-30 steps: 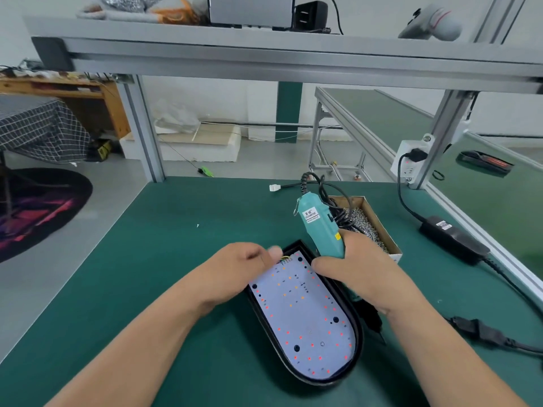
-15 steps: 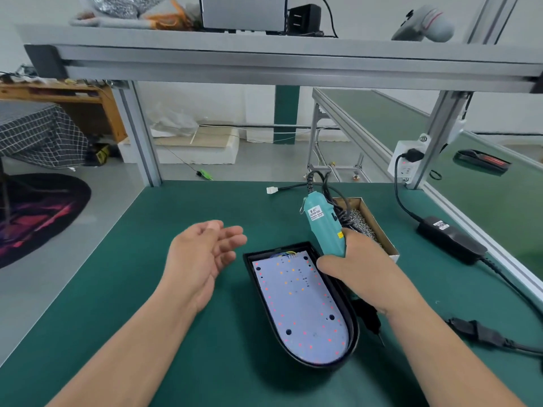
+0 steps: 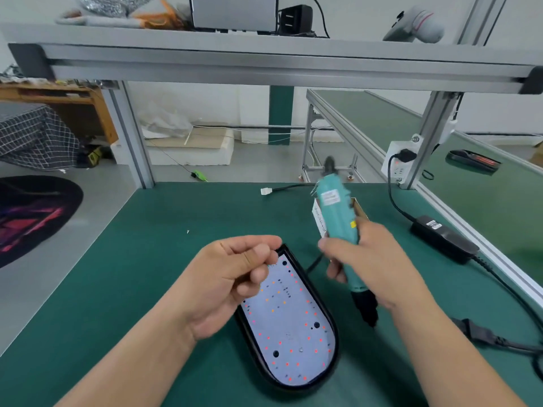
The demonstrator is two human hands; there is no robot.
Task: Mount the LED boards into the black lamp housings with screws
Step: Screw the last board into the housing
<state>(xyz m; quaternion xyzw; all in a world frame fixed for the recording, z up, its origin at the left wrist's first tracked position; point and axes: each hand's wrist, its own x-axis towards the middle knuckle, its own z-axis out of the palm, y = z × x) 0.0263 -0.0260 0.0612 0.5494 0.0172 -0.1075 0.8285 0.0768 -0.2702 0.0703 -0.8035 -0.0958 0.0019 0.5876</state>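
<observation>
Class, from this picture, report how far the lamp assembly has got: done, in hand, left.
Done: the LED board sits in the black housing. In hand: the right hand grips the teal screwdriver, its tip off to the board's right; the left hand hovers curled over the board's far end, its contents hidden. Left: dark mounting holes look empty, so fastening seems not yet done.

The left forearm comes in from 7 o'clock, and the left hand is turned palm-up with its fingers curled in toward the thumb. The right forearm enters from 5 o'clock, and the right hand grips a teal electric screwdriver whose top leans toward 11 o'clock.
</observation>
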